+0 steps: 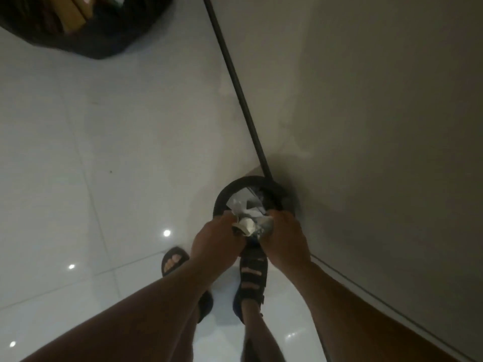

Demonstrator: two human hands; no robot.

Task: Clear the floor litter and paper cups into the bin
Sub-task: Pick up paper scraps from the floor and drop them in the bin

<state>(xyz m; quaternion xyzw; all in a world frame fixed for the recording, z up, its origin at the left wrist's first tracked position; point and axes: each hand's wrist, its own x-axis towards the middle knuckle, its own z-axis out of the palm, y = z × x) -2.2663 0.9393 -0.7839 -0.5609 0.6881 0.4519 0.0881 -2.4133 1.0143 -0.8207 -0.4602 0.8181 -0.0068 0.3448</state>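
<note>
A small round black bin (224,194) stands on the white tiled floor against the wall corner, with pale paper scraps (241,202) inside it. Just above its near rim, my left hand (215,242) and my right hand (286,241) together grip a bundle of crumpled white paper and litter (248,224). The fingers of both hands curl round the bundle from either side. Part of the bundle is hidden behind my hands.
A grey wall (366,100) with a black skirting strip (235,79) runs along the right. A large black rubbish bag (86,30) holding yellowish items lies at the top left. My sandalled feet (253,273) stand just behind the bin on glossy white tiles (104,152).
</note>
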